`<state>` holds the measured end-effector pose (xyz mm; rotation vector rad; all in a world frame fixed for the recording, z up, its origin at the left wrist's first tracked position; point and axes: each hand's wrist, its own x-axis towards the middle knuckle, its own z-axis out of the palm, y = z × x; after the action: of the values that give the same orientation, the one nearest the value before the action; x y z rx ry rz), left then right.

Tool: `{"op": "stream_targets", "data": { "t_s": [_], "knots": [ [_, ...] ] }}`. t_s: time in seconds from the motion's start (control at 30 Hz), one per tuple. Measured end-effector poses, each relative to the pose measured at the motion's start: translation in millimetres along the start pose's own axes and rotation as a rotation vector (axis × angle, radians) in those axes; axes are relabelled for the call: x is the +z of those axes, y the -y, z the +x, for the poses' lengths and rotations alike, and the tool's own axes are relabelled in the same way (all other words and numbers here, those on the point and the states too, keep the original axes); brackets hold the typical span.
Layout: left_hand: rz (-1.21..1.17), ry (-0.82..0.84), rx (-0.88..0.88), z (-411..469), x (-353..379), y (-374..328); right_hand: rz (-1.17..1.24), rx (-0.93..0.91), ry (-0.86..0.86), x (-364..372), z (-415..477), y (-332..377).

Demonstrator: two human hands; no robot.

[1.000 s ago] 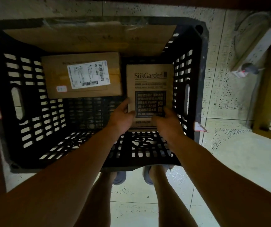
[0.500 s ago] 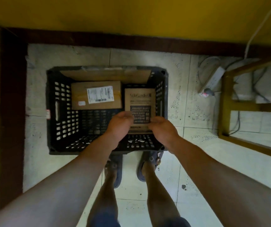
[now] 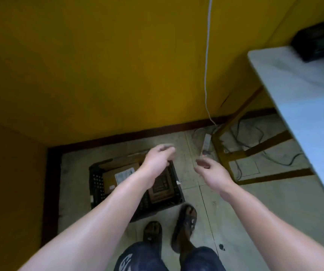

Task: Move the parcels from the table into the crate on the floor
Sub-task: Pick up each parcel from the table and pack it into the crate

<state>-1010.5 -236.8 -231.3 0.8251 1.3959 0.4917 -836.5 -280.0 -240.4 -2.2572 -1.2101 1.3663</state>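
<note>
The black slatted crate (image 3: 96, 184) stands on the floor in the corner, far below me. Inside it lie a brown box with a white shipping label (image 3: 116, 176) on the left and a printed brown parcel (image 3: 162, 189) on the right. My left hand (image 3: 157, 158) hovers high above the crate's right side, empty, with its fingers loosely curled. My right hand (image 3: 210, 169) is out over the floor to the right of the crate, empty, with fingers apart. The grey table top (image 3: 302, 106) comes in at the right edge.
Yellow walls close the corner behind and left of the crate. A black object (image 3: 321, 43) sits at the table's far end. A power strip (image 3: 206, 141) and loose cables lie on the floor under the table's yellow frame (image 3: 235, 153). My feet stand just before the crate.
Both hands have let go of the printed parcel, which now lies in the crate. I have stood up, so the crate looks much smaller, and the view has swung right toward the table.
</note>
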Motion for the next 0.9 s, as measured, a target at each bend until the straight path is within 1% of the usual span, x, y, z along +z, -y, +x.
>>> {"op": "stream_targets", "data": {
  "t_s": [0.07,0.17,0.37,0.47,0.53,0.6,0.73,0.8,0.9],
  "knots": [
    [0.019,0.027,0.07,-18,15,-30,0.041,-0.024,-0.069,-26,-22,10],
    [0.052,0.073,0.14,-43,45,-65,0.108,-0.05,-0.126,-67,-51,13],
    [0.083,0.194,0.229,-72,134,-116,0.208,-0.121,-0.27,-166,-85,-15],
    [0.091,0.237,0.258,-83,201,-134,0.287,-0.127,-0.325,-226,-96,-52],
    [0.057,0.259,0.248,-86,237,-140,0.356,-0.125,-0.339,-257,-97,-73],
    [0.052,0.284,0.236,-95,290,-147,0.428,-0.119,-0.359,-297,-103,-108],
    [0.088,0.375,0.187,-111,392,-164,0.443,-0.098,-0.405,-376,-107,-178],
    [0.115,0.404,0.21,-114,435,-175,0.468,-0.084,-0.451,-416,-107,-207],
    [0.132,0.423,0.249,-112,480,-188,0.529,-0.068,-0.52,-467,-105,-235]
  ]
}}
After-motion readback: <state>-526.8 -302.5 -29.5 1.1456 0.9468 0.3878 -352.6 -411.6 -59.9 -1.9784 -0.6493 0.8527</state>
